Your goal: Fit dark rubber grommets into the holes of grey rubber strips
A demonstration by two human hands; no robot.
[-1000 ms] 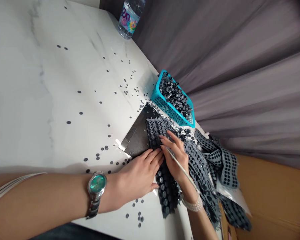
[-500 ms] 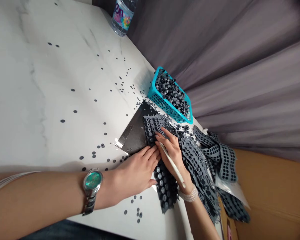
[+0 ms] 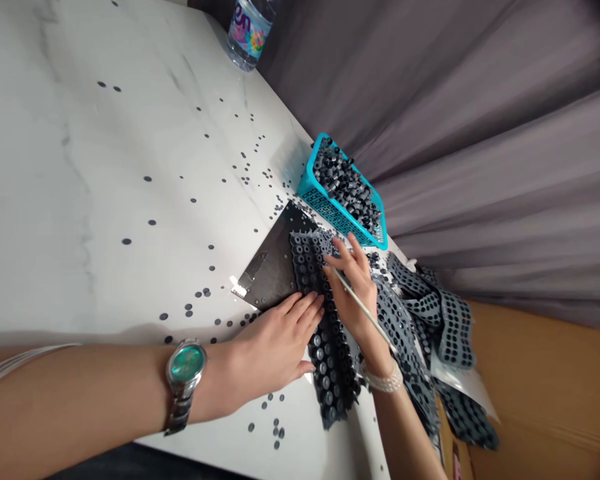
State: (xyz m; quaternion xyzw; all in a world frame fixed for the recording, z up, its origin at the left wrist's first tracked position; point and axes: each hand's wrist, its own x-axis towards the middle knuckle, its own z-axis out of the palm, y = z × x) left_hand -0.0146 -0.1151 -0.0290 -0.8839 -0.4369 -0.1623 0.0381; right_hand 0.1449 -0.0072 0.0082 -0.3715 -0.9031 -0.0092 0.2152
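My left hand (image 3: 275, 347) lies flat with fingers stretched out, pressing on a black rubber sheet (image 3: 325, 373) that has rows of round raised studs. The sheet rests partly on a dark, shiny square board (image 3: 273, 267). To the right of those fingers, my right hand (image 3: 355, 293) grips a slim, pale, stick-like tool (image 3: 365, 309) between thumb and forefinger, its other fingers lifted. The tool's tip is near the sheet, but contact cannot be made out. Beside that hand lie grey sheets full of round holes (image 3: 403, 340).
A blue basket (image 3: 330, 212) filled with small black-grey rubber pieces stands behind the board. Small dark discs (image 3: 199, 294) are scattered over the white marbled table (image 3: 105, 153). A water bottle (image 3: 250, 33) stands at the back edge. A grey curtain (image 3: 455, 133) and a cardboard box (image 3: 545, 393) border the right side.
My right hand has moved a little up and right, away from my left fingers, with the tool still in it. More of the studded sheet shows between the hands. My left hand has stayed put.
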